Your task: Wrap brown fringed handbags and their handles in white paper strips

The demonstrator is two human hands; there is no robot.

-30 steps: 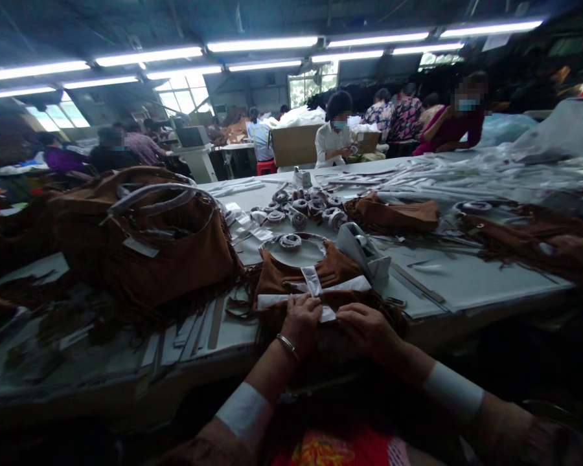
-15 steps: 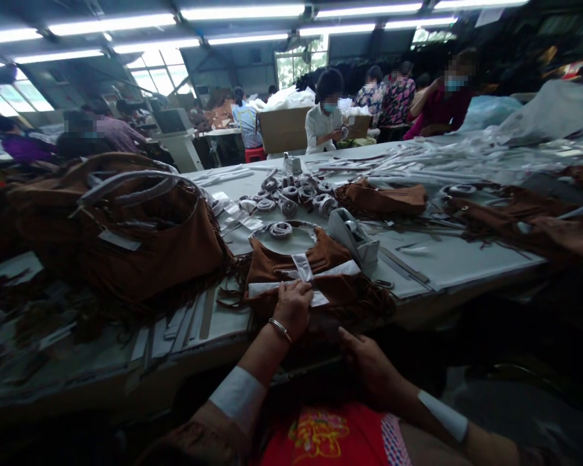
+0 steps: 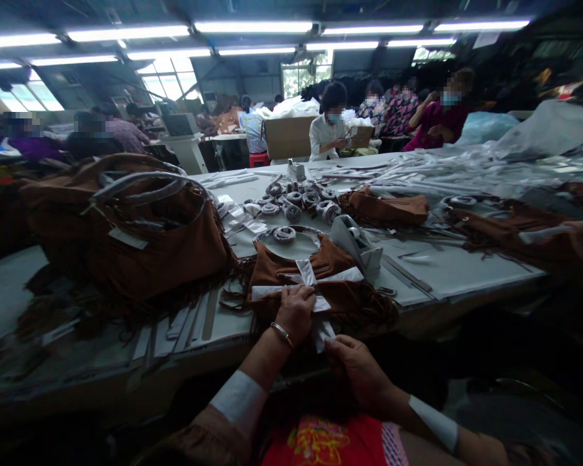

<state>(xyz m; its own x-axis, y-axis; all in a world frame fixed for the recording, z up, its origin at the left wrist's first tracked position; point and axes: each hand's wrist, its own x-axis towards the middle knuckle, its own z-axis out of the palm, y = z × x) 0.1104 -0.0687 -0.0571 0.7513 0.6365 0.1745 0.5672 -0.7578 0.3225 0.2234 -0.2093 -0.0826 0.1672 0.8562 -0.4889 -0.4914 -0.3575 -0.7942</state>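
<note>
The bag [image 3: 337, 254] before you has a matt, suede-like surface and rough fringe [image 3: 379, 304]. The white strip [image 3: 344, 276] across it and the white piece [image 3: 322, 334] you hold look smooth. Your bracelet [image 3: 282, 333] is glossy metal. The handle wrapping [image 3: 126, 184] at your left resembles crinkled plastic film. Your tabletop [image 3: 471, 275] appears smooth.
</note>
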